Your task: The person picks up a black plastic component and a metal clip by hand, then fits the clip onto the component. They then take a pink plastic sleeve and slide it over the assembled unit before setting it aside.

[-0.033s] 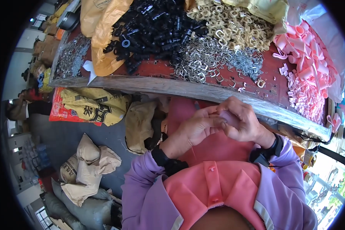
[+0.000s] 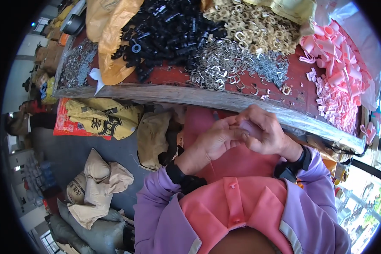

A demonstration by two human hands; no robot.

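Both my hands meet above my lap, just off the table's near edge. My right hand (image 2: 266, 130) curls round a small pale pink piece (image 2: 250, 128), mostly covered by its fingers, so its exact kind cannot be told. My left hand (image 2: 216, 139) is closed with thumb and forefinger pinched at the left side of that piece. Whatever sits between these left fingertips is too small to make out. Closest on the table lie a heap of silver U-shaped metal clips (image 2: 216, 70) and, to the right, a pile of pink plastic pieces (image 2: 336, 80).
The red tabletop (image 2: 169, 76) has a wrapped front edge (image 2: 190, 95). On it lie black plastic fittings (image 2: 169, 34), beige clips (image 2: 258, 27), small grey metal parts (image 2: 271, 67) and an orange sack (image 2: 114, 51). Sacks (image 2: 99, 184) rest on the floor at left.
The view has shifted very slightly, so the table appears a little to the left. My hands keep nearly the same pose round the pale pink piece.
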